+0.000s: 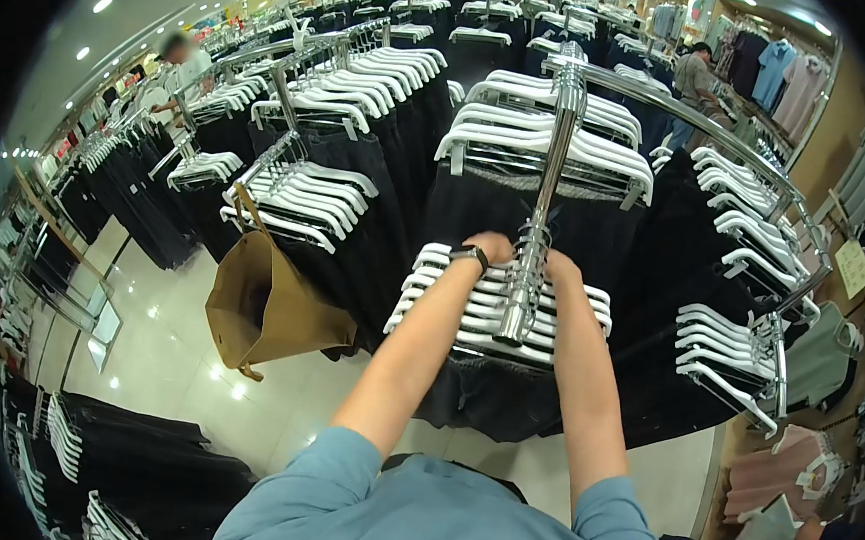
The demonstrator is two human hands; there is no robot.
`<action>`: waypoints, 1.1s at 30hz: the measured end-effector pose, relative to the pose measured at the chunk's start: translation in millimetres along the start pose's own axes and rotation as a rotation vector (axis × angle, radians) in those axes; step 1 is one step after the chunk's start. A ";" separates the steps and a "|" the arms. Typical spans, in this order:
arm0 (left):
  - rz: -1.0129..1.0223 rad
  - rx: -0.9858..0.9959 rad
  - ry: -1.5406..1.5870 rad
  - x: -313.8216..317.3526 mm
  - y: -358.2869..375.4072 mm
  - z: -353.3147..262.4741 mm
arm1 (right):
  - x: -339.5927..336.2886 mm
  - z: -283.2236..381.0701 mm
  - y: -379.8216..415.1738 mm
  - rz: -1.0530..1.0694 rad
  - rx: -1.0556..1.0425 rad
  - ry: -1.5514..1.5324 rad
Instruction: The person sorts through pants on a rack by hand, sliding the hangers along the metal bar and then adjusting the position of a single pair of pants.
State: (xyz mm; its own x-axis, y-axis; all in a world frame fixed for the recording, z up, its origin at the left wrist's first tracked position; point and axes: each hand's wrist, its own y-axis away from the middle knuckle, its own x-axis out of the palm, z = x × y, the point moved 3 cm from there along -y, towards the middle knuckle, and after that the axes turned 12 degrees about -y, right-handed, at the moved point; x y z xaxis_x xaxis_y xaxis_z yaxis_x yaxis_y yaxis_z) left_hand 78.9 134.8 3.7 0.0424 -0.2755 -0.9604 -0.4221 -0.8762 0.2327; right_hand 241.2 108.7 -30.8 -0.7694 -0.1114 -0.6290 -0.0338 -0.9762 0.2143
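Observation:
Several white hangers [431, 288] hang close together near the front end of a chrome rail [558, 148], with dark trousers or skirts [489, 399] below them. My left hand [491, 246], a dark band on its wrist, is curled at the back of this bunch, left of the metal hooks [528, 262]. It seems closed on a hanger, though its fingertips are hidden. On the other side of the hooks, my right hand [561, 268] reaches to the same spot. Its fingers are out of sight behind the hooks and rail.
Farther along the rail hang more white hangers [552, 143]. A brown bag [270, 304] hangs at the left above the shiny floor [167, 337]. Other garment racks [738, 342] stand on both sides. One person [701, 83] is at the back right, another [181, 72] at the back left.

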 end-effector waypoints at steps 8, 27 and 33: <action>-0.020 0.182 -0.059 38.9 -46.2 0.9 | 10.7 -47.7 -28.7 -0.146 0.147 -0.316; -0.099 0.336 -0.014 19.8 -47.3 -33.7 | -2.1 -15.2 34.6 -0.108 -0.048 -0.965; -0.102 0.349 0.034 25.8 -48.3 -35.1 | -1.2 -46.4 18.4 -0.141 -0.009 -0.945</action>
State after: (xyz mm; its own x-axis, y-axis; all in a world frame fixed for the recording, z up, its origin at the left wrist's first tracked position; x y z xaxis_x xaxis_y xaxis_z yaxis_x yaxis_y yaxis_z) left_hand 132.2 156.1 -27.0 0.1277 -0.2112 -0.9691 -0.6974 -0.7139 0.0637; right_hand 271.1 82.1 -60.8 -0.9556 0.2002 0.2160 -0.1640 -0.9709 0.1743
